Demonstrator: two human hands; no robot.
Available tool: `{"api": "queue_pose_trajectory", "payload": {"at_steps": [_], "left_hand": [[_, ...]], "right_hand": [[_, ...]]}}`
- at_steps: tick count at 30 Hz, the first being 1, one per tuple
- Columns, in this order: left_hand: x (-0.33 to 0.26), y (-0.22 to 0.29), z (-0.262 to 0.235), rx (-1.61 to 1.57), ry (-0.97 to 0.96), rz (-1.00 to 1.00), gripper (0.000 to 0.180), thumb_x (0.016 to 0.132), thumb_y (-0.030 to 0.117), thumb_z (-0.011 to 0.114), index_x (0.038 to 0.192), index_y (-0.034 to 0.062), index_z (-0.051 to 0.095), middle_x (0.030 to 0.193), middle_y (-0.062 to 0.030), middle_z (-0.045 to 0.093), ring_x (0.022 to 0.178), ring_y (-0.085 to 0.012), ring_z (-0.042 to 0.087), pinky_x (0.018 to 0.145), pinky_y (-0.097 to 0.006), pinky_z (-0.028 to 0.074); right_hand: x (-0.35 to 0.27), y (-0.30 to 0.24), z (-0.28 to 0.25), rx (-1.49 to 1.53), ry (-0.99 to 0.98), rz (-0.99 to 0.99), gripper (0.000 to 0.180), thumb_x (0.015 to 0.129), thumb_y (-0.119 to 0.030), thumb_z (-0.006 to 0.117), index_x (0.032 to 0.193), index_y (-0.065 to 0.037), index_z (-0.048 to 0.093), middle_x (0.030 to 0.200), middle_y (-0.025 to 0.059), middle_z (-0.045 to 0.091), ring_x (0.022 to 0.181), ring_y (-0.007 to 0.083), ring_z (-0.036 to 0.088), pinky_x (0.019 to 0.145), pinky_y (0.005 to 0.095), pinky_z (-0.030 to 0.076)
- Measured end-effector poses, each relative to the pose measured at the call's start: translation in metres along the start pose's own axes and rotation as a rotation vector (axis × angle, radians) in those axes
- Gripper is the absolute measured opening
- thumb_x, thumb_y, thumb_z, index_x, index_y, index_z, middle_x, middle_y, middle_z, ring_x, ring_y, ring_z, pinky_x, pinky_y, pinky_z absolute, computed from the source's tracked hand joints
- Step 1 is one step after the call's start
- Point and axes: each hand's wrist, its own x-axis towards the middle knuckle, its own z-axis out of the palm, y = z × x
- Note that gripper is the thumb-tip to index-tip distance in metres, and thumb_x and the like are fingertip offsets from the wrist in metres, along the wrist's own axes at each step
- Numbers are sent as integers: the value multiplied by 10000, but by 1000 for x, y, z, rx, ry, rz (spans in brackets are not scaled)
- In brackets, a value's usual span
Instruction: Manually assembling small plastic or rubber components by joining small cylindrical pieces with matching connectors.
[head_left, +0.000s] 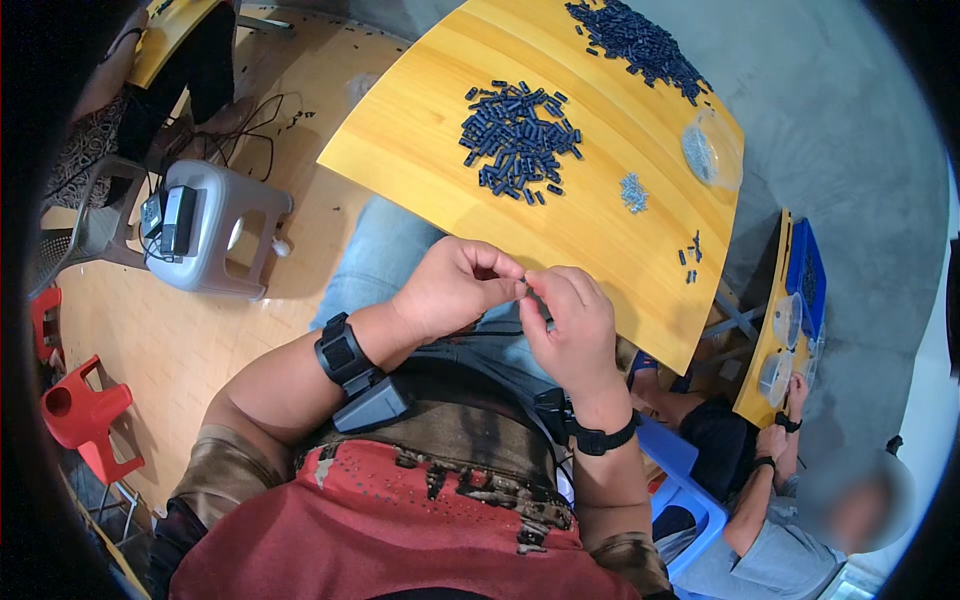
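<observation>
My left hand (452, 287) and my right hand (577, 325) meet over my lap, at the near edge of the yellow wooden table (400, 125). Thumb and fingers of both are pinched together, and their tips nearly touch. Between them shows a speck of something small and dark, mostly hidden by the fingertips. Beyond my hands lies a loose pile of small black cylindrical pieces (517, 140). To its right is a little heap of small silvery parts (633, 193). Several dark pieces (690, 257) lie apart near the right edge.
A larger pile of black pieces (640, 45) covers the far end, near a clear container (700, 150) with silvery parts. Left on the floor stand a grey stool (215, 230) bearing black devices and a red stool (90, 420). Another person (745, 500) sits at right beside another table.
</observation>
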Motion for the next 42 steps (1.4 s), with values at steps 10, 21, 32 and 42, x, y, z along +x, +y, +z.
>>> {"api": "queue_pose_trajectory", "payload": {"at_steps": [10,21,32,42], "left_hand": [[4,-6,1,-135,-1,44,110,885,88,635,921,-14,658,661,-40,617,480,-80,520,421,-207,401],[16,-6,-21,-272,87,71,116,921,136,594,977,35,604,926,-65,662,809,-124,624,702,-255,501],[14,3,-33,-283,75,53,144,921,174,601,992,49,606,927,-52,662,811,-114,621,720,-242,490],[15,2,-34,-275,61,19,138,919,175,604,984,54,609,921,-49,664,817,-108,618,719,-238,484]], "right_hand": [[6,3,5,-45,4,-51,159,705,-39,640,844,-37,564,786,124,553,729,322,555,630,410,458],[37,39,6,156,29,343,139,776,-21,640,913,-7,619,824,123,602,666,230,623,607,297,500],[67,48,34,-239,51,236,110,791,-54,609,892,-27,643,843,129,595,812,314,590,706,398,483],[67,53,43,-278,89,165,70,776,-54,616,839,-24,619,808,129,568,812,326,573,702,417,475]]}}
